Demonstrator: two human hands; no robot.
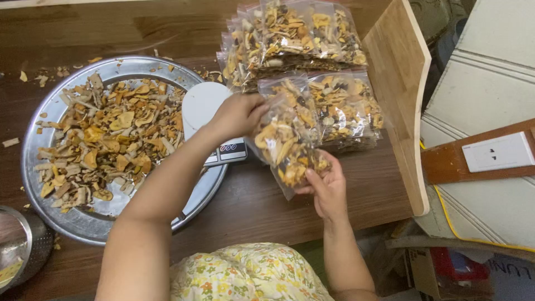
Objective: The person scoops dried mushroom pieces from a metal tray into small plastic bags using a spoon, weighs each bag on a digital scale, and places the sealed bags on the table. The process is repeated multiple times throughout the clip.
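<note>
Both my hands hold one clear plastic bag (287, 147) filled with mixed dried fruit chips. My left hand (237, 114) grips its upper edge, above a small white kitchen scale (203, 106). My right hand (326, 187) holds the bag's lower end from below. The bag hangs tilted just above the brown wooden table (262, 206). Left of my arm sits a large round metal tray (83, 220) heaped with loose dried chips (106, 142).
Filled bags lie stacked at the back (295, 36) and right of the scale (348, 108). An upright wooden board (398, 83) bounds the table's right side. A metal bowl (19, 245) stands at the lower left. A wall socket (499, 151) is at the right.
</note>
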